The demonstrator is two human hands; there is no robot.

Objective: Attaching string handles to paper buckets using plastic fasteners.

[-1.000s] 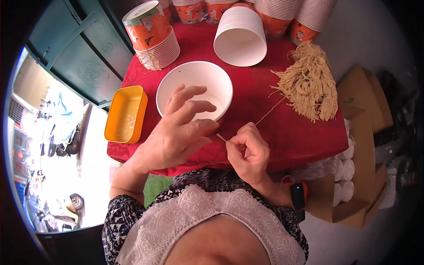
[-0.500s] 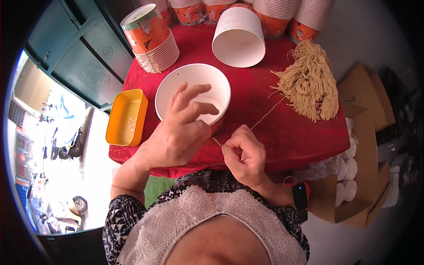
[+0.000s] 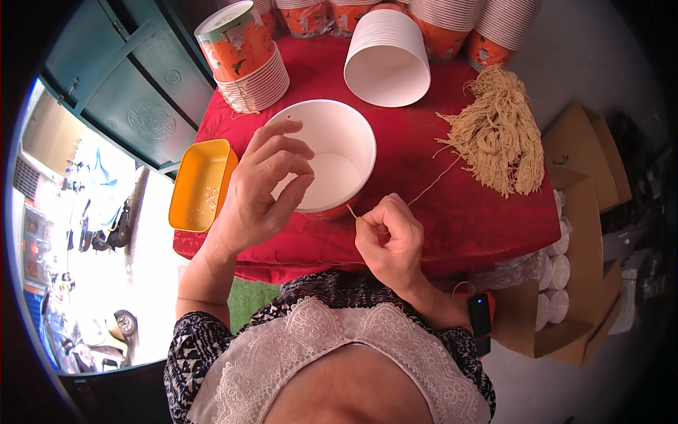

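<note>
Left hand drawn back, string end bared

Since the earlier frame, the left hand (image 3: pixel 254 191) has pulled away from the right hand (image 3: pixel 392 240) and risen over the near-left rim of the open tub (image 3: pixel 353 141). From my remote view, its fingers are loosely curled and spread, with nothing visible in them; thumb and forefinger tips sit close, but I cannot tell whether they touch. I cannot tell either whether that hand brushes the tub.

The right hand is closed, thumb and forefinger pinching the string (image 3: pixel 434 184), whose short end pokes out toward the tub. Behind the fist it runs slackly up to the tan bundle (image 3: pixel 501 134) on the right of the red-covered desk (image 3: pixel 480 226). The tub stands upright near the desk's front edge, white inside, orange outside.

My worries: so little string shows past the pinch that a slack grip could let it slip out. A hard tug might catch on loose strands and tangle the bundle or drag it along. The left hand hangs low enough that a careless sweep could tip the tub, which looks light. Swung wide, that forearm might nudge the yellow box (image 3: pixel 194 169) beside it and spill the small bits inside.
</note>
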